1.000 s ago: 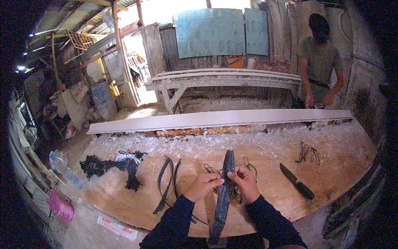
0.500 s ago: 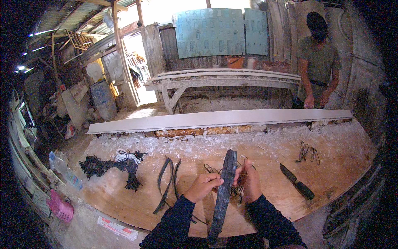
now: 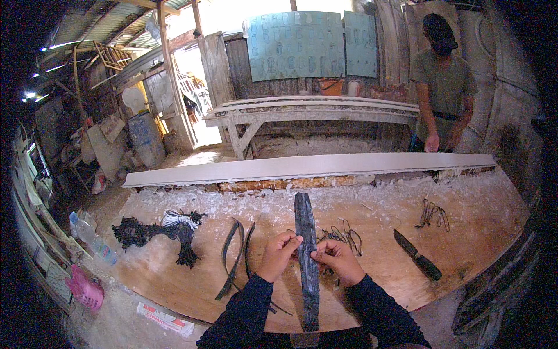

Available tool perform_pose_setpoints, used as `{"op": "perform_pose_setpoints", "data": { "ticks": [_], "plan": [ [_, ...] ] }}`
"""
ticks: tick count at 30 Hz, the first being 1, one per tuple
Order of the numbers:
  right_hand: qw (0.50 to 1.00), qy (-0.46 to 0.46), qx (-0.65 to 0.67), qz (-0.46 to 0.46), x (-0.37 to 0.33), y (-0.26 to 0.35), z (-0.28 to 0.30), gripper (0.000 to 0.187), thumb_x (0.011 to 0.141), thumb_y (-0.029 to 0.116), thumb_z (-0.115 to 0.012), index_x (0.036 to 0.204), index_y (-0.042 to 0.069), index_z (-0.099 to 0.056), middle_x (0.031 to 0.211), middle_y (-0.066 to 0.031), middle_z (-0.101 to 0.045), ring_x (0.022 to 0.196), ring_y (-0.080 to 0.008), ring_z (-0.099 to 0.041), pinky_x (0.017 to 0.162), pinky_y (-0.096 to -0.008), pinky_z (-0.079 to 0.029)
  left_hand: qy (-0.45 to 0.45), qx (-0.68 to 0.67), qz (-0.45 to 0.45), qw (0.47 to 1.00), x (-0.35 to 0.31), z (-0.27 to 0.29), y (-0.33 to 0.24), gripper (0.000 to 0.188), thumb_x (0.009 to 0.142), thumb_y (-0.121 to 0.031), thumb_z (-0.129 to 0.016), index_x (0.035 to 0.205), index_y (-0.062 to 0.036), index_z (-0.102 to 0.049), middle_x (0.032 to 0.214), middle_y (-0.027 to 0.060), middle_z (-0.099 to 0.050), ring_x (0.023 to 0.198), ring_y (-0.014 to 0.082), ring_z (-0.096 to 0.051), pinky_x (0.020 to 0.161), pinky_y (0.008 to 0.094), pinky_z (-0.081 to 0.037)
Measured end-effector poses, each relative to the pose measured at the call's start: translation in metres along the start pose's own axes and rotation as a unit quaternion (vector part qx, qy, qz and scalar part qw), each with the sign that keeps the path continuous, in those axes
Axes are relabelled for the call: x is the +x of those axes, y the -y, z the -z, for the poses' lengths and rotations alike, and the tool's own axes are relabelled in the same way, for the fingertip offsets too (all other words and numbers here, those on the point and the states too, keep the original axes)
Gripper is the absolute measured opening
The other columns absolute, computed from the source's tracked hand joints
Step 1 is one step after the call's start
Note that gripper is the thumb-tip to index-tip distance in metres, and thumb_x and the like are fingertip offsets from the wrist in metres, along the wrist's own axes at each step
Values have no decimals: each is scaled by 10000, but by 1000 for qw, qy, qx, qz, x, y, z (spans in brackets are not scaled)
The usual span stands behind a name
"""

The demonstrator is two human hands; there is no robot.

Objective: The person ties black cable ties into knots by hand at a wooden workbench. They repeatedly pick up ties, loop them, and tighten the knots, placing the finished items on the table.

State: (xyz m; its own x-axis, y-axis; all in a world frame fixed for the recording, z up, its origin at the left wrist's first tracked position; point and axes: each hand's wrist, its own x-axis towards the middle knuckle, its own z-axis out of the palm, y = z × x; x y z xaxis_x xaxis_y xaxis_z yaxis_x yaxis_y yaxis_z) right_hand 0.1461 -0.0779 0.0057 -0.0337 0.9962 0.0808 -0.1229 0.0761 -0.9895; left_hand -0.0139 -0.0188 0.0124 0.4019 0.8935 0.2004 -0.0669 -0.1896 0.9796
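Observation:
A long dark strip [image 3: 306, 279], flat and rubber-like, stands nearly straight up the picture between my hands above the wooden table. My left hand [image 3: 279, 255] pinches its left edge, thumb on the front face. From the other side, my right hand [image 3: 339, 262] grips the right edge between thumb and fingers. Behind the right hand lies a loose tangle of thin black cord [image 3: 347, 235], partly covered by it. Narrow black strips [image 3: 231, 262] curl on the table left of my left hand. To the right rests a knife [image 3: 416, 254] with a dark blade and handle.
A bundle of black and white cords [image 3: 168, 232] lies at the left, another small cord tangle [image 3: 433, 215] at the right. A long white plaster-like beam [image 3: 308, 168] spans the table's far edge. Beyond it stands a co-worker [image 3: 444, 87]. A plastic bottle [image 3: 93, 238] is beyond the left edge.
The dark strip has turned from a rightward tilt to nearly upright, its top shifting left. My right hand has moved from behind the strip to its right edge.

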Motion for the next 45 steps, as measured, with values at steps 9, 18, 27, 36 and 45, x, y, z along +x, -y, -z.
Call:
{"op": "perform_pose_setpoints", "data": {
  "ticks": [9,18,27,36,45],
  "plan": [
    [999,-30,-28,25,0,-6,5,70,800,113,-588,791,43,-591,679,9,-577,581,-71,-517,528,-212,-421,116,5,2,993,2,-3,5,144,788,-133,-627,889,-30,-617,800,-5,-603,673,71,-537,622,203,-428],
    [982,-70,-138,111,2,-15,4,47,795,69,-590,795,22,-595,693,12,-579,601,-50,-516,536,-193,-410,106,19,23,994,1,-2,3,143,769,-79,-630,888,-2,-618,785,2,-614,708,73,-550,655,219,-440],
    [954,-84,-251,140,-2,-8,3,120,751,142,-618,767,26,-588,667,-70,-596,592,-137,-563,559,-275,-446,123,12,20,992,5,1,21,174,765,-120,-642,887,2,-616,785,6,-613,690,71,-541,624,215,-434],
    [945,-82,-266,172,-4,0,1,112,743,115,-622,778,17,-581,685,-62,-584,610,-125,-553,560,-264,-440,112,42,13,993,1,-1,10,167,778,-110,-627,894,8,-611,803,19,-615,697,78,-550,625,222,-443],
    [904,-117,-345,223,-5,3,-4,111,717,80,-636,767,12,-564,650,-59,-543,559,-96,-521,491,-237,-415,123,34,11,992,1,-3,14,175,796,-133,-611,909,0,-603,796,17,-614,686,81,-554,608,232,-453]
  ]
}}
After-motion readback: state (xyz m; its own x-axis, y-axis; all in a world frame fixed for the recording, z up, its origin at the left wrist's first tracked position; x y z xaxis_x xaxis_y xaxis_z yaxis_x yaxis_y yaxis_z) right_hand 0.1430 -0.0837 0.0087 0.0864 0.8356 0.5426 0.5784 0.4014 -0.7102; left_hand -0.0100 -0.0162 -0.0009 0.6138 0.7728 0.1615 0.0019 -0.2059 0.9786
